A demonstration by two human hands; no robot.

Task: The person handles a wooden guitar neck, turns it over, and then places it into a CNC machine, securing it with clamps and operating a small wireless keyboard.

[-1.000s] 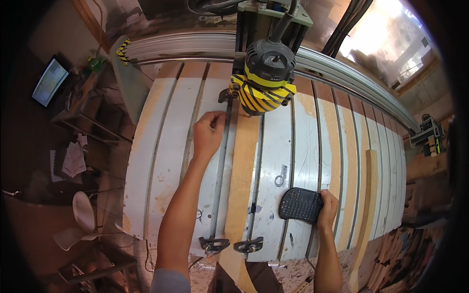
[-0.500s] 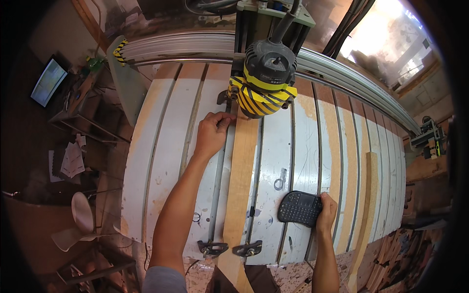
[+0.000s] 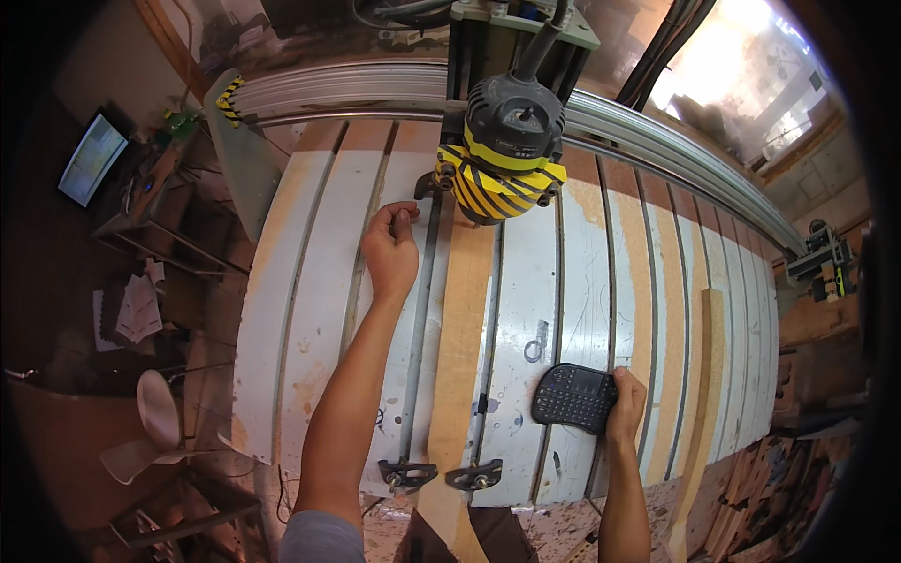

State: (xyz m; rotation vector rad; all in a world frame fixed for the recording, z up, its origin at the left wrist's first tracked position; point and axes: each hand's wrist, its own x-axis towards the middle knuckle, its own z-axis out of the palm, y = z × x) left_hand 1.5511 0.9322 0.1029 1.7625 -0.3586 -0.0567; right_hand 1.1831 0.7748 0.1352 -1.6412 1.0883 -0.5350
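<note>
My right hand [image 3: 627, 405] grips the right end of a small black handheld keyboard [image 3: 572, 398] with a touchpad, held over the slotted white machine bed [image 3: 591, 310]. Left of a long wooden board [image 3: 460, 328], my left hand [image 3: 390, 253] is raised with its fingers curled toward the thumb; what they hold, if anything, does not show. Just beyond it stands the black router spindle [image 3: 514, 122] with a yellow-and-black striped guard [image 3: 497, 188], over the board's far end. Dark clamps [image 3: 408, 474] flank the board's near end, and another clamp [image 3: 425, 185] sits beside the guard.
A silver gantry rail [image 3: 357, 89] crosses behind the spindle. A loose wooden strip [image 3: 709, 375] lies along the bed's right side. On the left are a monitor [image 3: 94, 158], a white chair [image 3: 158, 408] and papers [image 3: 139, 310]. Wood pieces [image 3: 741, 511] lie at the lower right.
My left hand has drawn back to the left, away from the board and the spindle's guard. My right hand still holds the keyboard in nearly the same place.
</note>
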